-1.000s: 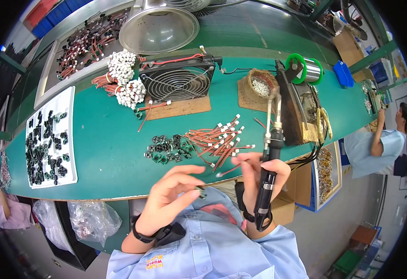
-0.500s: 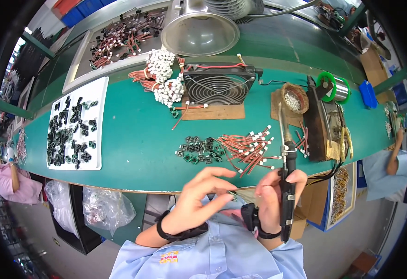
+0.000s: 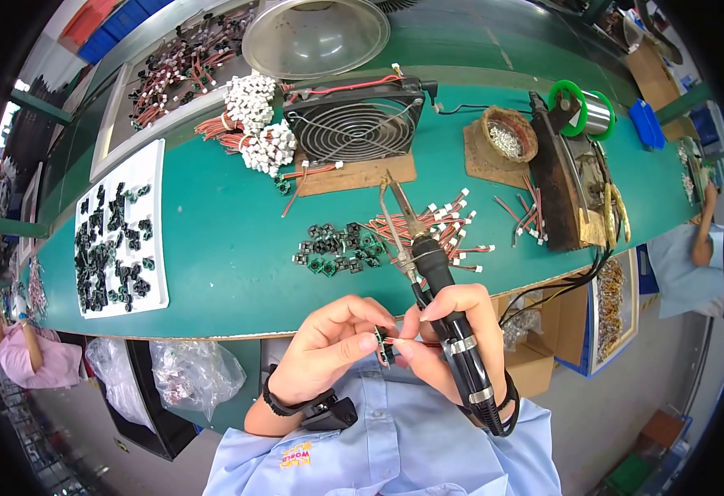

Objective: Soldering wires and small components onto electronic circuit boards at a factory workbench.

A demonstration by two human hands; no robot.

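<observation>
wide room on the counter [image 3: 213, 248] between tray [image 3: 163, 248] and black bits [image 3: 329, 246], fan [image 3: 354, 131] blocking the back, gap between fan and bowl [image 3: 511, 155], iron [image 3: 433, 263] and wires [image 3: 454, 221] in the way, dark block [image 3: 556, 178] at right

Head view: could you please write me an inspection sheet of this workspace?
Surface: green bench, bearing a white tray and fan.
Job's things: small board; iron, tip pointing away from the wearer.
Clutter: loose wires beside the dark block.
Hands: left hand pinches the board; right hand grips the iron.
Cables: black cables hang past the bench edge.
Surroundings: person at left, person at right.
</observation>
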